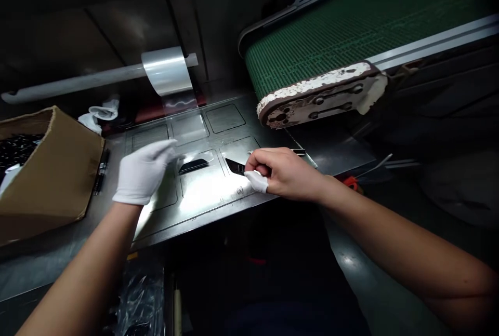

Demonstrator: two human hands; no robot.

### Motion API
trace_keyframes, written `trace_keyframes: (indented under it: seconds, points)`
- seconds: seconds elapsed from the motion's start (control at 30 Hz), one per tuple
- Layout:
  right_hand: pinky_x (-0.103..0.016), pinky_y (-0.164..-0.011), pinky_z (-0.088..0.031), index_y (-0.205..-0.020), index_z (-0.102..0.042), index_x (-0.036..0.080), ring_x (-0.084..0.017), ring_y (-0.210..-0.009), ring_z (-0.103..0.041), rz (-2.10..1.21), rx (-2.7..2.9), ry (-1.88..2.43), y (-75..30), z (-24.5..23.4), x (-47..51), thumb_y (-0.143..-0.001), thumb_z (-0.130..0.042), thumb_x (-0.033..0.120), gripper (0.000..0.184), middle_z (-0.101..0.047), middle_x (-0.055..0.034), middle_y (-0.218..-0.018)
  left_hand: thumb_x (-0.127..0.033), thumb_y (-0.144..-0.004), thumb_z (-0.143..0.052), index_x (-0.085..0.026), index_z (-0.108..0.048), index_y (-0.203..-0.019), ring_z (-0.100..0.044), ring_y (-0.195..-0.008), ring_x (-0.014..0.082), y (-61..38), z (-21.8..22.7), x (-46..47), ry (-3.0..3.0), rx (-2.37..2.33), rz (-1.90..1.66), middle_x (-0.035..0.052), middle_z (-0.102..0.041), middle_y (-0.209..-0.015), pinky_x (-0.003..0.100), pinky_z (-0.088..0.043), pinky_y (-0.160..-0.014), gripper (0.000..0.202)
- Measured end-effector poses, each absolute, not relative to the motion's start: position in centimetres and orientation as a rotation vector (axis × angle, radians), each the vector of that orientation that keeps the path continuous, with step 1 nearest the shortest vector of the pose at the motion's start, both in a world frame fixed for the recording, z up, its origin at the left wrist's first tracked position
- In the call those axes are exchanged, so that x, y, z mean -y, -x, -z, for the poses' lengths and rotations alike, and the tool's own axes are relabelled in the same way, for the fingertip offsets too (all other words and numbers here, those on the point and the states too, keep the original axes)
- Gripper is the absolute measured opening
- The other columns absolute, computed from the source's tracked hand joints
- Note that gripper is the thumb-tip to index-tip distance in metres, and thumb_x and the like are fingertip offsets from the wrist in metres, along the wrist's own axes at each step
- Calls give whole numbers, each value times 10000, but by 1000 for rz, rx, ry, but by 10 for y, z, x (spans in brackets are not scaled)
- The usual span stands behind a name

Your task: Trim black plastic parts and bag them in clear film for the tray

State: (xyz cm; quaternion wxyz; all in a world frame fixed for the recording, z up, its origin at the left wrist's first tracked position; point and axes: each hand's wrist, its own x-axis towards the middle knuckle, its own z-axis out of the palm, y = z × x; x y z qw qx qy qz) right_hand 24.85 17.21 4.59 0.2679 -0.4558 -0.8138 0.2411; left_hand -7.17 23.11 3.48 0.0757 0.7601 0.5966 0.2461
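Observation:
My left hand [143, 171], in a white glove, lies flat with fingers stretched out over the metal plate [202, 190], its fingertips close to a small black piece [194, 165] resting in one of the plate's rectangular recesses. My right hand [283, 171] is bare except for a white cot on the thumb. It is curled in a pinch on another small black piece [234, 166] at the plate's right side. A strip of clear film [189, 127] runs from a roll [167, 70] down over the recesses.
A green conveyor belt [351, 24] with a worn white end bracket [319, 97] overhangs the bench at the upper right. An open cardboard box [50, 170] with dark parts sits at the left, a black pen [101, 170] beside it. Crumpled white cloth [99, 114] lies behind.

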Motion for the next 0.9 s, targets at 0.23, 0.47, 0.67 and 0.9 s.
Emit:
trace_keyframes:
  seconds: [0.23, 0.47, 0.67, 0.9]
  points:
    - [-238, -632, -340, -856, -643, 191, -128, -678, -505, -697, 2172, 1244, -262, -39, -163, -760, -674, 35, 185, -515, 52, -730, -212, -960, -513, -217, -746, -1113, -703, -1019, 219, 55, -35, -209, -2789, -1574, -487, 57, -768, -1118, 341, -549, -912, 279]
    - [-235, -640, -346, -865, -644, 187, -120, -668, -502, -677, 2190, 1220, -259, -41, -158, -810, -689, 85, 124, -504, 59, -719, -89, -896, -450, -168, -708, -1141, -670, -879, 314, 29, -22, -220, -2957, -1549, -125, 120, -740, -1023, 424, -494, -739, 365]
    - [-233, -627, -337, -860, -650, 189, -120, -662, -499, -661, 2191, 1218, -261, -41, -163, -804, -682, 89, 119, -501, 56, -716, -120, -981, -379, -190, -682, -1120, -641, -828, 257, 31, -27, -173, -2937, -1539, -93, 63, -710, -971, 384, -446, -703, 340]
    - [-245, -617, -307, -885, -655, 187, -122, -681, -534, -586, 2406, 1197, -221, -67, -183, -759, -703, 60, 186, -622, 39, -789, -220, -977, -572, -195, -642, -1240, -642, -953, 264, 32, 5, -118, -2754, -1558, -476, 60, -733, -1181, 419, -490, -804, 274]
